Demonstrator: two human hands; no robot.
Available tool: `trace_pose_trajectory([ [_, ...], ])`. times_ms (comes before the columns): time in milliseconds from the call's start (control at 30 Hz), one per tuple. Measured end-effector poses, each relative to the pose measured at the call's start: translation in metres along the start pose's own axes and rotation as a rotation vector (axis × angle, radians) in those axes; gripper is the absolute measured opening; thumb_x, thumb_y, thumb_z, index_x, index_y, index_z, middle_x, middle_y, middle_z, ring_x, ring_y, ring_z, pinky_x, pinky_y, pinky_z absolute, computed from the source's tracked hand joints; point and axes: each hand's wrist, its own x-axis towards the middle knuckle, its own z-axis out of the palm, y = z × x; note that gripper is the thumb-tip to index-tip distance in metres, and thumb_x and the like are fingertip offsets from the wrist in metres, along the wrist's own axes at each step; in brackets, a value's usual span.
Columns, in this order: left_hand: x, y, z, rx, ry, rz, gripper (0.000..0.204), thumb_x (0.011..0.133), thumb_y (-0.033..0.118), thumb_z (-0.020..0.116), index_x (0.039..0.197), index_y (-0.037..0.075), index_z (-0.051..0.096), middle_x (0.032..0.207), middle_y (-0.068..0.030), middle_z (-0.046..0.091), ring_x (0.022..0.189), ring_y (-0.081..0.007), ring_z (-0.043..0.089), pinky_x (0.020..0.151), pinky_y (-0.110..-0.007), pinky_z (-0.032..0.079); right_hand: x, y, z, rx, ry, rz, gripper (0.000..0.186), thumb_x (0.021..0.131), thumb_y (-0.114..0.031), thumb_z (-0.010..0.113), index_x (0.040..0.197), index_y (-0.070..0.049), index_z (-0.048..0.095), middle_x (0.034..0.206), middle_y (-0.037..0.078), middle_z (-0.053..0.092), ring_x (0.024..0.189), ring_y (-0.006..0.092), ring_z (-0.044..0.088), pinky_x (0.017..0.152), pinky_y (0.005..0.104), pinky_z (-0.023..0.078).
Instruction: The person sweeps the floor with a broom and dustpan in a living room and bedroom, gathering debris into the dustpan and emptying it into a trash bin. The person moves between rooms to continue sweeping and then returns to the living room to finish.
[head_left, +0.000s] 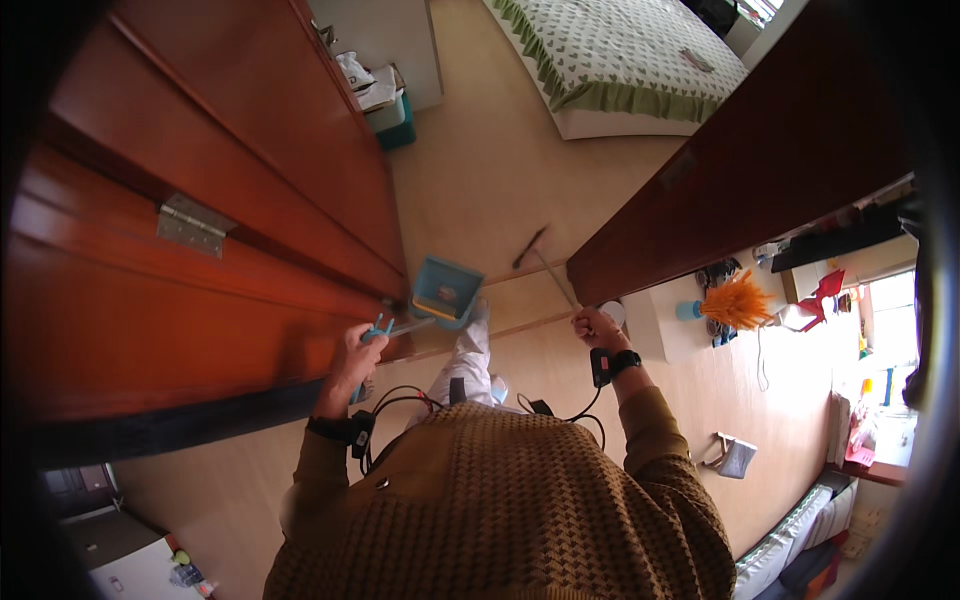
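Observation:
My left hand (360, 350) grips the handle of a long-handled blue dustpan (448, 275), whose scoop rests low over the doorway floor, just beyond my outstretched foot (470, 340). Inside the scoop is a small pinkish patch I cannot make out. My right hand (595, 325) is closed on a thin light stick of a broom (560, 280); its narrow dark head (530, 247) is on the wooden floor to the right of the dustpan, slightly blurred.
Dark red wooden doors (200, 120) (720, 150) stand either side. Ahead are a bed (630, 60) with green-edged cover and a teal bin (397, 130). To the right are an orange duster (738, 300), a small stool (730, 455) and a bright window (890, 310).

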Motion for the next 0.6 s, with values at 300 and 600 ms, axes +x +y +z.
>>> trace_pose_trajectory([
  [300,0.106,0.032,-0.019,0.014,0.029,-0.124,0.017,0.09,0.019,0.061,0.08,0.007,0.056,0.058,0.0039,0.046,0.046,-0.0045,0.042,0.041,-0.026,0.03,0.031,-0.081,0.016,-1.74,0.554,-0.332,0.031,0.087,-0.022,0.055,0.094,0.003,0.071,0.09,0.035,0.065,0.091,0.052,0.063,0.086,0.0548,0.05],
  [600,0.157,0.062,-0.038,0.043,-0.015,-0.204,0.015,0.086,0.019,0.063,0.087,0.005,0.059,0.059,0.0045,0.046,0.045,-0.0044,0.04,0.041,-0.026,0.029,0.146,-0.142,0.106,-2.04,0.069,-0.446,0.032,0.093,-0.027,0.056,0.085,0.001,0.07,0.084,0.027,0.068,0.084,0.0473,0.065,0.077,0.0541,0.053],
])
